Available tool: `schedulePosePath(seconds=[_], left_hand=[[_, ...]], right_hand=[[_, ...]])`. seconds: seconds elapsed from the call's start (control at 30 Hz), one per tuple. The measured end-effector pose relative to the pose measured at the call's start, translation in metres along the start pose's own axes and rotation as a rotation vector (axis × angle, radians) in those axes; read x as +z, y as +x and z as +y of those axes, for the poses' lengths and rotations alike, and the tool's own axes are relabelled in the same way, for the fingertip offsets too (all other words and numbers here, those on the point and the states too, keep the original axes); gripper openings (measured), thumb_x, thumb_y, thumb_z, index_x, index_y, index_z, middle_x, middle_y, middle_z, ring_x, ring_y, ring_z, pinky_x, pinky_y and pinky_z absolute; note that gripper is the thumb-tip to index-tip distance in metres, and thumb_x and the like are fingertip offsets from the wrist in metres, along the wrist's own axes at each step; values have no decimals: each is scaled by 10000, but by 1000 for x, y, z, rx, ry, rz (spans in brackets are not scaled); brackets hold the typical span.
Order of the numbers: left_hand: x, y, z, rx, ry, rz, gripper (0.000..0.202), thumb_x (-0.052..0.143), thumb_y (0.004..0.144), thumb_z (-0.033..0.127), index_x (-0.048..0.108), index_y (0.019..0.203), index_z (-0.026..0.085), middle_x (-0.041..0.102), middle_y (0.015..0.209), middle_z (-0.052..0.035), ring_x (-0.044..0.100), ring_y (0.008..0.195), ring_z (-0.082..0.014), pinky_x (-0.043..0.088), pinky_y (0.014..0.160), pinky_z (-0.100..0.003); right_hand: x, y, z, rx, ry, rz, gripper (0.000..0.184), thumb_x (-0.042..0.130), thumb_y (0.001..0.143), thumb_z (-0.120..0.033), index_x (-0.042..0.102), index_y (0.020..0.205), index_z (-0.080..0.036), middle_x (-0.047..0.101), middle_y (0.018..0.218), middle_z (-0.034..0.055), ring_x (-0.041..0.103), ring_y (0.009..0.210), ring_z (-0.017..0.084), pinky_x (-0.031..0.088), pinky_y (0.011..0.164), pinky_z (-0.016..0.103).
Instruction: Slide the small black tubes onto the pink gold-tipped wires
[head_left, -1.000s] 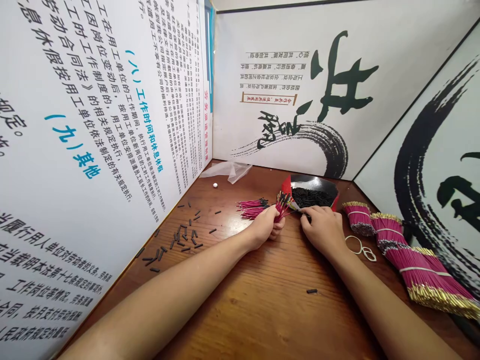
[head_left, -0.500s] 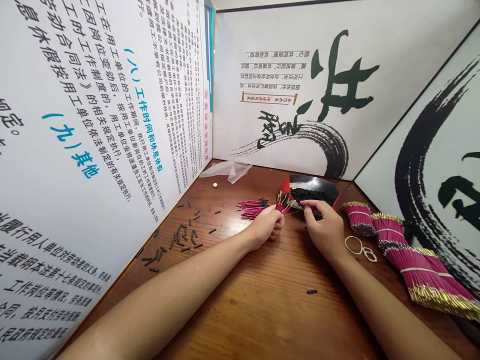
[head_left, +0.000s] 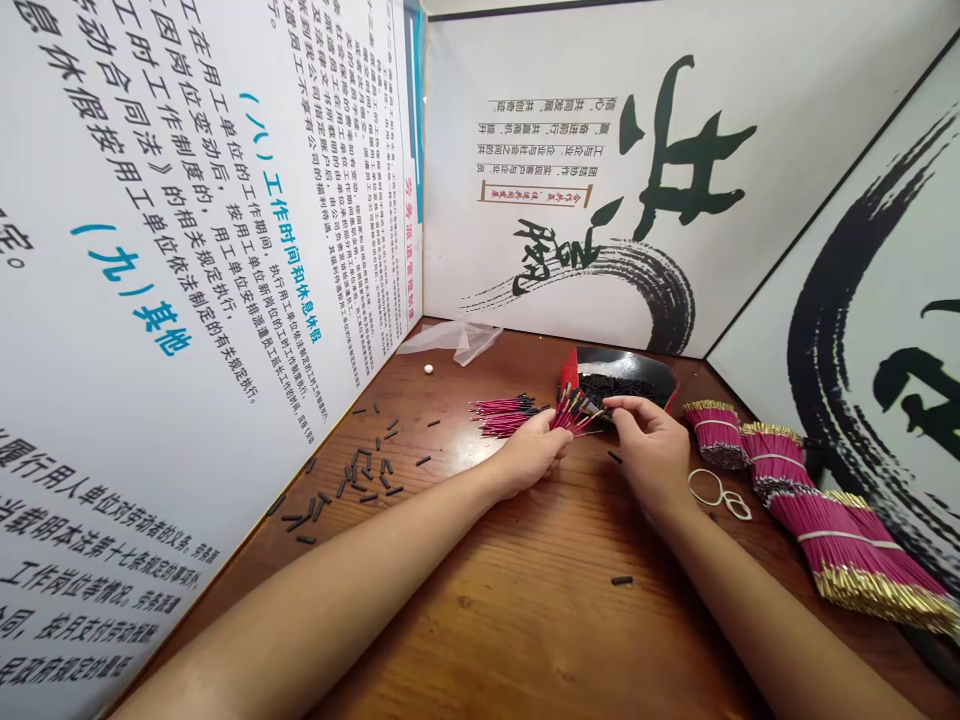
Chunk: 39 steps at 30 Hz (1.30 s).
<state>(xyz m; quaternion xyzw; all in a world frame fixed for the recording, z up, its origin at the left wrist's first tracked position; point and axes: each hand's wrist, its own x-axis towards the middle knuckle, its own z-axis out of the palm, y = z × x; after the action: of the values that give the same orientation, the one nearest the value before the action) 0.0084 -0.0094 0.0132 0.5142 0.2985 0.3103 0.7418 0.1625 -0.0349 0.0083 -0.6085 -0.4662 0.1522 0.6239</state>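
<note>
My left hand (head_left: 532,455) is closed around a bunch of thin magenta wires (head_left: 571,408) with gold tips, some ends covered by black sleeves. Their tips fan out toward my right hand (head_left: 651,445). The right thumb and forefinger are pinched together close to those tips; what sits between them is too small to make out. Just behind both hands stands an open black-and-red box (head_left: 568,370) holding a heap of small black sleeves (head_left: 626,388). More magenta wires (head_left: 501,415) lie in a loose pile beyond my left hand, some with black ends.
Loose black sleeves (head_left: 364,465) are scattered on the wooden table (head_left: 480,610) at left, and one sleeve (head_left: 622,580) lies nearer me. Banded magenta wire bundles (head_left: 847,540) and pale rubber bands (head_left: 706,487) are at right. Clear plastic (head_left: 469,342) lies at the back; printed panels enclose the table.
The wire tips in my left hand have spread and tilted to the right, toward my right fingers. A black sleeve now shows on the table beside my right thumb. My right hand has barely shifted.
</note>
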Motion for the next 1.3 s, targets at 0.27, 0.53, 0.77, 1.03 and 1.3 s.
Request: schedulePosePath(seconds=[0.27,0.53,0.77,1.03,1.3], left_hand=[[-1,2,-3,13,27,7,123,457,804,149,427,912,200,298,550,104,191,421,-48,113,421,-200],[-1,2,-2,-5,37,9,133,462,797,145,426,912,202,284,551,107,182,418,-47,111,425,-203],[0,1,-2,7,53,25,131,460,802,136,426,912,198,293,556,104,199,421,-46,128,430,-198],[1,-1,0,5,32,52,137,455,808,130,427,922,200,289,541,108,201,404,-48,123,419,-203],[2,-1,0,12,20,58,102,478,826,144,435,903,196,283,534,108,186,408,-43,116,421,-202]], right_hand=[[1,-1,0,-2,12,20,209,602,736,-297,743,829,-174,714,776,44,588,683,164,464,645,298],[1,-1,-1,-13,3,36,208,598,757,-293,741,855,-178,684,710,17,528,583,131,426,557,269],[1,-5,-2,-88,-9,-2,186,589,780,-281,731,842,-178,716,790,39,621,681,165,488,639,296],[2,-9,-1,-161,-39,-79,191,607,818,-327,729,881,-193,715,830,43,609,681,160,481,640,304],[8,-9,-3,-54,135,-92,268,693,764,-380,663,959,-198,705,821,42,640,746,177,522,708,329]])
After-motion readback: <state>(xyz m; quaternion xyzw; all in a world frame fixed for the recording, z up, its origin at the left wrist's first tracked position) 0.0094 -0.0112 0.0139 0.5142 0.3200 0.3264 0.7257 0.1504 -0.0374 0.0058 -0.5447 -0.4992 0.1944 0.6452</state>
